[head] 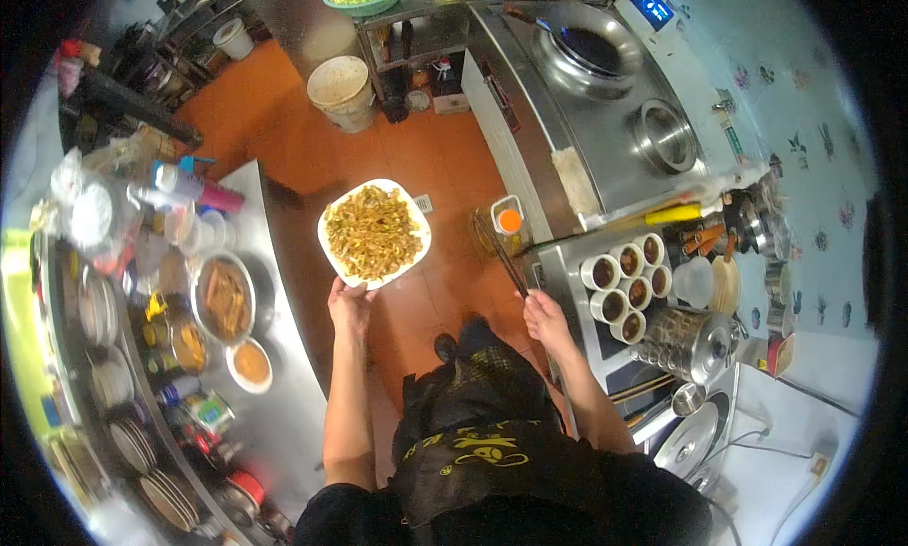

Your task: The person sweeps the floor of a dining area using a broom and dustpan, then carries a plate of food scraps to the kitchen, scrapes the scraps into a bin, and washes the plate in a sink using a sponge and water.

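Observation:
My left hand (350, 308) grips the near edge of a white rounded-square plate (425, 235) and holds it over the floor. A heap of browned stir-fried noodles (374, 232) with bits of green covers most of the plate. Away to the right, my right hand (546, 320) is closed around the near end of a pair of long dark chopsticks (506, 259). Their far ends pass over a clear container with an orange lid (508, 221), seen lower down; whether they touch it I cannot tell.
A steel counter (284, 432) on the left carries a bowl of brown strips (225, 296) and a white bowl of orange-brown food (251, 366). On the right stand several white cups (628, 261), a lidded steel pot (684, 347) and a wok (624, 39). A white bucket (342, 96) stands ahead.

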